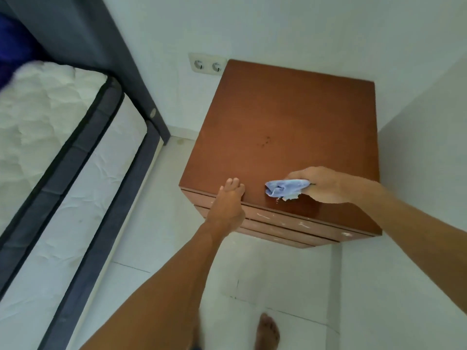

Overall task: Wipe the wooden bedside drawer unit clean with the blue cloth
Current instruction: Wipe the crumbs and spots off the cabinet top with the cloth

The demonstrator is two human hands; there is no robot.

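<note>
The wooden bedside drawer unit [283, 117] stands in the corner, its brown top facing me, with small dark specks near the middle. My right hand [326, 185] is shut on the crumpled blue cloth [285, 188], which is pressed on the top near the front edge. My left hand [230, 200] rests on the front left edge of the top, fingers over the rim and thumb hidden. Pale scuffs mark the drawer fronts [285, 223] below.
A bed with a white mattress [50, 117] and dark frame [106, 188] runs along the left. A double wall socket [207, 65] sits behind the unit's left corner. White walls close in behind and to the right. My bare foot [267, 332] stands on the white tiled floor.
</note>
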